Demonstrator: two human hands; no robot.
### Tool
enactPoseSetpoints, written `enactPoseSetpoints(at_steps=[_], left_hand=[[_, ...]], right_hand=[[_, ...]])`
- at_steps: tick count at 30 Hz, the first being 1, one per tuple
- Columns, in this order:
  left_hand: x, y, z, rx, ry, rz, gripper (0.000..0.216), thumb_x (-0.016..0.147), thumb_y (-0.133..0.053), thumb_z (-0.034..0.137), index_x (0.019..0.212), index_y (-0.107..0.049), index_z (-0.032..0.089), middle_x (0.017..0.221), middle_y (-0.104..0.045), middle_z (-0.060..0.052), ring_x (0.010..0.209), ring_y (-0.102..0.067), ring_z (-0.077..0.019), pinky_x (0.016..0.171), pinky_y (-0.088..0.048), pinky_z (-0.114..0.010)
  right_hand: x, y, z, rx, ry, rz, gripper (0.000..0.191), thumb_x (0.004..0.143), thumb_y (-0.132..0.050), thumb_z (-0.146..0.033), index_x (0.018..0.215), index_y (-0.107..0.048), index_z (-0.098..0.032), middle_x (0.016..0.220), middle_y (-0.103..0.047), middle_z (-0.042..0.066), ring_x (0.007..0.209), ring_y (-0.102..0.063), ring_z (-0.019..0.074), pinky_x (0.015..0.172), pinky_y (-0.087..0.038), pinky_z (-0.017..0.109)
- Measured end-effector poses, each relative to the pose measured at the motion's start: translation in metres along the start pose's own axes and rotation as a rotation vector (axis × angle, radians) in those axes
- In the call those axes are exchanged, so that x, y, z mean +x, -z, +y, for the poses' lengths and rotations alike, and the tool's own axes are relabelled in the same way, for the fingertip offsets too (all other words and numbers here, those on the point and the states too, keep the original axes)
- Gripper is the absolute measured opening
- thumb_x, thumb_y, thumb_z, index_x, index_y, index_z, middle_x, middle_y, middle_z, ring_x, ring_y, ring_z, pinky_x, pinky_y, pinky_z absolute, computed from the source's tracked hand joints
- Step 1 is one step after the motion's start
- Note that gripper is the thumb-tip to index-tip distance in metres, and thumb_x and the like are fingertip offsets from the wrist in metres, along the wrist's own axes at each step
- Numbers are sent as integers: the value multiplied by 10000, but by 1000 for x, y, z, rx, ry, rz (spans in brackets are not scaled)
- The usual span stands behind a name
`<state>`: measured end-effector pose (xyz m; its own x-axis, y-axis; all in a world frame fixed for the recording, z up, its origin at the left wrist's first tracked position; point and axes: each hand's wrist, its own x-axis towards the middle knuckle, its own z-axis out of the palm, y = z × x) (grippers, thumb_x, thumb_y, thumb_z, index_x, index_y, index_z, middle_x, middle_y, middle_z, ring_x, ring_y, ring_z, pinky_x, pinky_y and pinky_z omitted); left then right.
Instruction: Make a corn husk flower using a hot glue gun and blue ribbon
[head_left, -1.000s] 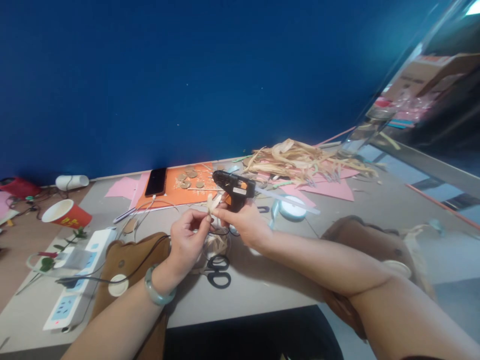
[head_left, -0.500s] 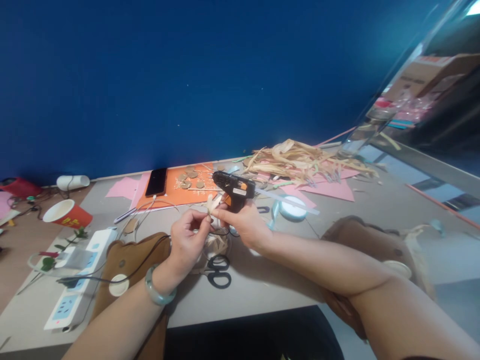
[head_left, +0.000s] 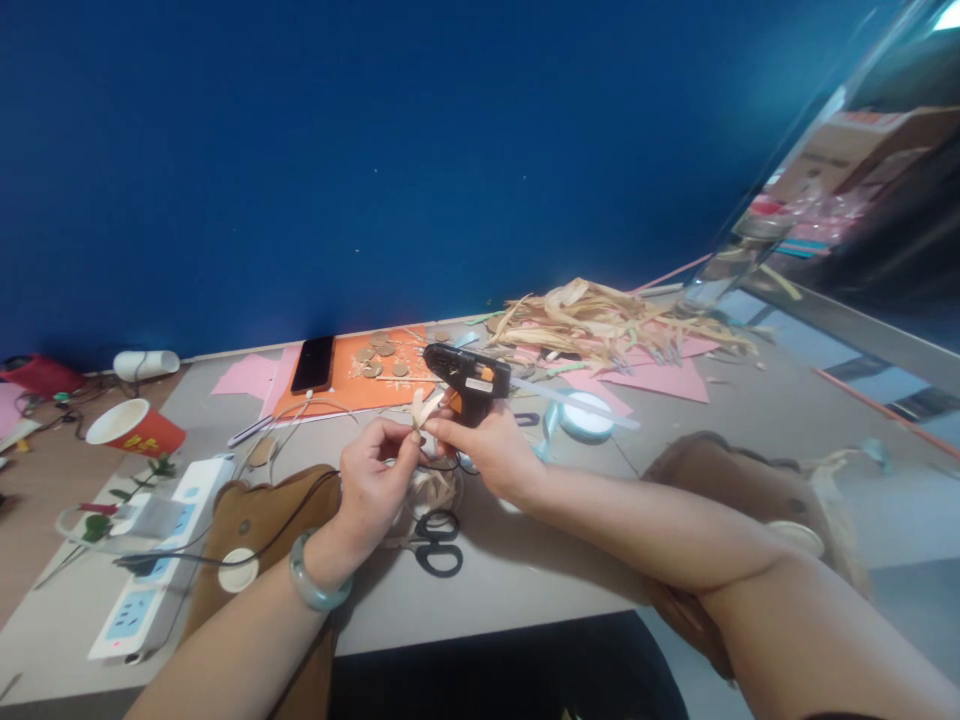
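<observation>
Left hand (head_left: 373, 478) and right hand (head_left: 491, 447) meet above the grey table (head_left: 525, 570), both pinching one small pale straw piece (head_left: 424, 410), thin flat strips splayed upward. Just beyond the right hand stands a black glue gun (head_left: 466, 374) with orange trigger. Black-handled scissors (head_left: 435, 541) lie near, under the hands. Far right: a loose heap of dry tan husk strips (head_left: 600, 320) on pink paper (head_left: 660, 378). Far centre: orange sheet (head_left: 352, 385) carrying small brown discs. Left: white power strip (head_left: 154, 560), red paper cup (head_left: 135, 427) on its side.
</observation>
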<state>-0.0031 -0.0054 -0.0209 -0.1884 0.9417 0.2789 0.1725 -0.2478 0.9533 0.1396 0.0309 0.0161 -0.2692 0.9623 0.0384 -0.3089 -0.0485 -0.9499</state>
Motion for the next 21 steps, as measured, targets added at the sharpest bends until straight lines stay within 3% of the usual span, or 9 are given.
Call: enactPoseSetpoints(at_steps=[21], left_hand=[[3,2,3,35,-1,-2,128,821,-648,291,799,-599,176,679,-712,-18,618,-696,-160,610,-542,-260]], right_hand=[[-3,-3,-4,-3,-37,21,159,674,-716,-223,748,-593,-152,538,-568,-44,458,-538,97,479,-452,222]])
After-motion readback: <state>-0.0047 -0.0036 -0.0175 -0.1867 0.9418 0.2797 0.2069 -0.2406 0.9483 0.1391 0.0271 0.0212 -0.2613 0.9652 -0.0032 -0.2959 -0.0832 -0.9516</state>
